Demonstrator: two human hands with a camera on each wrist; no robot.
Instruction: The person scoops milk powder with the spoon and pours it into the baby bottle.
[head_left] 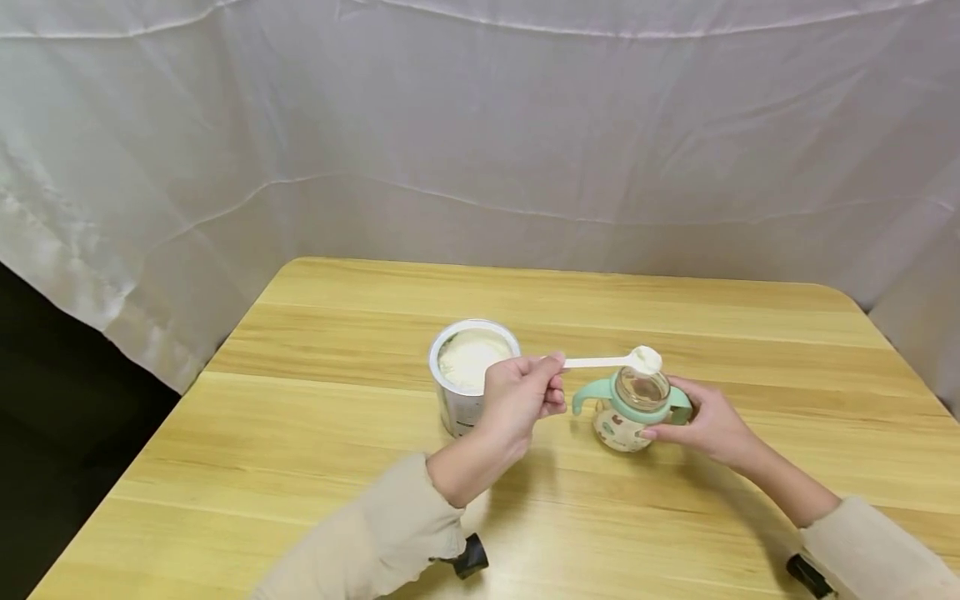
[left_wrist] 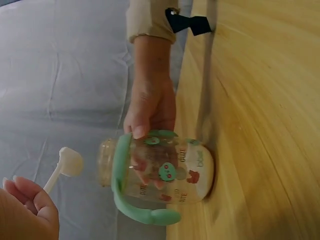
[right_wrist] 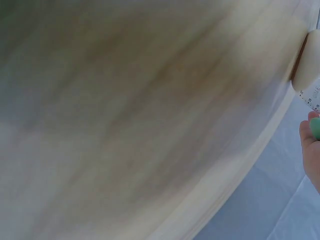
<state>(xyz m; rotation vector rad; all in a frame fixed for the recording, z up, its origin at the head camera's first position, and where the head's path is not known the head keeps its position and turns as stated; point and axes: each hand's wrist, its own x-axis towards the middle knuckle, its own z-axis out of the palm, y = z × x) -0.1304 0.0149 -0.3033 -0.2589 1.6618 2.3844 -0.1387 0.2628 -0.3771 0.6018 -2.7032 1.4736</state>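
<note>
My left hand (head_left: 519,396) pinches the long handle of a white scoop (head_left: 600,362). The scoop's bowl holds pale powder and is over the open mouth of a baby bottle (head_left: 619,423). This clear bottle with green handles stands upright on the table, with printed pictures and pale powder at its bottom (left_wrist: 205,172). My right hand (head_left: 711,421) grips it round its right side and handle. In the left wrist view the right hand (left_wrist: 152,107) wraps behind the bottle. At the right wrist view's edge, the right hand (right_wrist: 312,155) shows only partly beside a green handle (right_wrist: 315,128).
An open metal tin (head_left: 456,407) of pale powder stands left of the bottle, partly behind my left hand. The wooden table (head_left: 337,333) has rounded far corners. A pale cloth (head_left: 480,125) hangs behind it, and black straps show at both sleeves.
</note>
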